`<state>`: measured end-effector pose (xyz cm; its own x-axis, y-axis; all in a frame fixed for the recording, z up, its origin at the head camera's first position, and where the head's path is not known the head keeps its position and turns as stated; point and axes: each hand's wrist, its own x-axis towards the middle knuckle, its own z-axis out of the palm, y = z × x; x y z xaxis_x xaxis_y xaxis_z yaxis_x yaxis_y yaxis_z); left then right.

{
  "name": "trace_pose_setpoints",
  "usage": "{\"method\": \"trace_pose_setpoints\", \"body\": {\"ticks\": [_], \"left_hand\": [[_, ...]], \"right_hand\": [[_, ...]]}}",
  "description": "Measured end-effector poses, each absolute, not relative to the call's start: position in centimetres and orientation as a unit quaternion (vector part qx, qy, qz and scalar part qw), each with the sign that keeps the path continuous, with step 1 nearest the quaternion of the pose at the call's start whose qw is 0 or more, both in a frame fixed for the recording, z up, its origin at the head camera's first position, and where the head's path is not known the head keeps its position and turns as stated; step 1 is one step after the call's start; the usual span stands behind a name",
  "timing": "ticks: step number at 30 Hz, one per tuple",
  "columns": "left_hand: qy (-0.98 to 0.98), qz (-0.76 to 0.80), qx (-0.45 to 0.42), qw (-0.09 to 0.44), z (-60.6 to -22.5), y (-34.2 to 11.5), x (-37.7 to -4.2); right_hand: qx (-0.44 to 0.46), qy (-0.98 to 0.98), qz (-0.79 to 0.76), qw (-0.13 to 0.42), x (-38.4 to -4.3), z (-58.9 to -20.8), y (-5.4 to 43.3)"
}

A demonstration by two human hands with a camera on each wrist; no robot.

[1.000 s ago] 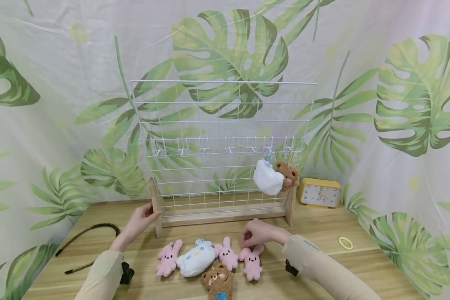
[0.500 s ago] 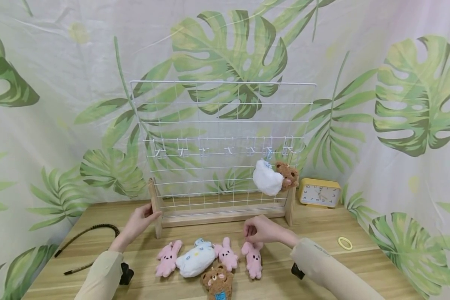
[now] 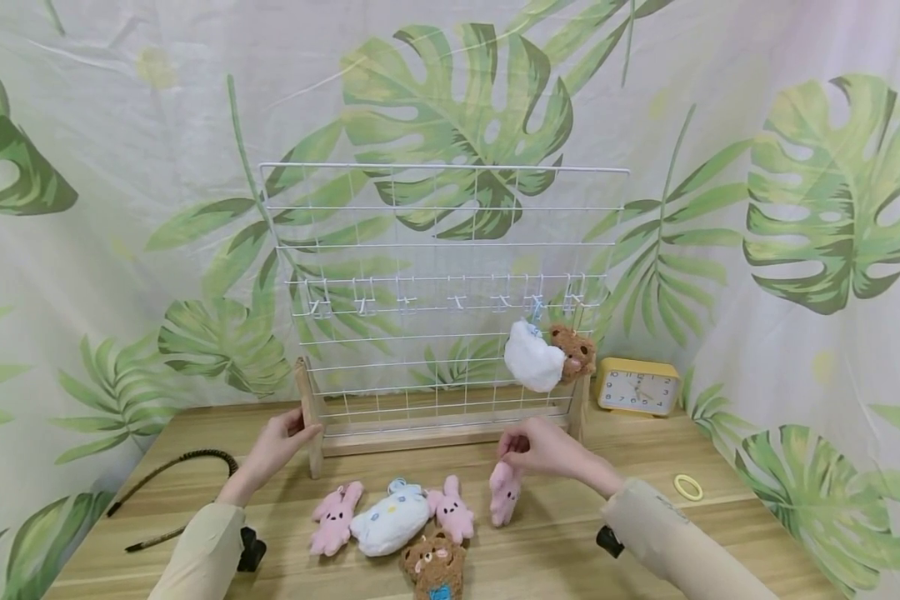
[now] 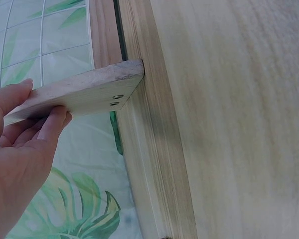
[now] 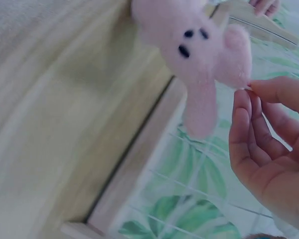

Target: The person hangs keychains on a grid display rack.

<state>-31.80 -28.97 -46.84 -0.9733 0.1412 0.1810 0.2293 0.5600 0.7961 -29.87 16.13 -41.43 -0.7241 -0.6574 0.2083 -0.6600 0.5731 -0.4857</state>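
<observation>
My left hand [image 3: 272, 450] holds the left wooden end post [image 3: 311, 408] of a white wire grid rack [image 3: 444, 169]. In the left wrist view, its thumb and fingers lie on opposite faces of that post [image 4: 84, 89]. Between thumb and fingertips, my right hand [image 3: 546, 450] pinches a pink rabbit plush [image 3: 503, 498] by a thin loop close to one ear, seen in the right wrist view [image 5: 204, 55]. The rabbit dangles in front of the rack. A white plush [image 3: 534, 357] and a brown bear plush [image 3: 572, 353] hang from hooks at the rack's right end.
Several white hooks [image 3: 457, 301] line the grid. On the table lie two pink rabbits [image 3: 333, 518] [image 3: 453, 510], a white plush [image 3: 390, 521] and a brown bear [image 3: 433, 562]. A braided headband [image 3: 187, 457] lies left; a yellow clock [image 3: 637, 387] and yellow ring [image 3: 687, 487] are right.
My right hand has moved right and a little up and away from me, lifting the rightmost pink rabbit, which now hangs turned sideways. My left hand has stayed on the post.
</observation>
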Motion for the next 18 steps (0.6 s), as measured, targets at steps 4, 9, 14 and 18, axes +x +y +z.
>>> {"method": "trace_pose_setpoints", "body": {"ticks": [4,9,14,18], "left_hand": [[-0.881,-0.458,-0.105,0.049,-46.9,-29.0,-31.9],[-0.881,-0.458,-0.104,0.050,-47.0,-29.0,-31.9],[-0.882,-0.457,-0.104,0.051,-47.0,-29.0,-31.9],[-0.884,-0.452,-0.106,0.049,-47.0,-29.0,-31.9]], "right_hand": [[0.354,-0.891,0.279,0.048,-29.5,-39.6,16.6],[0.344,-0.884,0.296,0.112,-29.4,-36.9,16.8],[0.341,-0.867,0.325,0.162,-29.4,-33.7,16.7],[0.335,-0.860,0.329,0.198,-29.6,-31.0,16.3]]}}
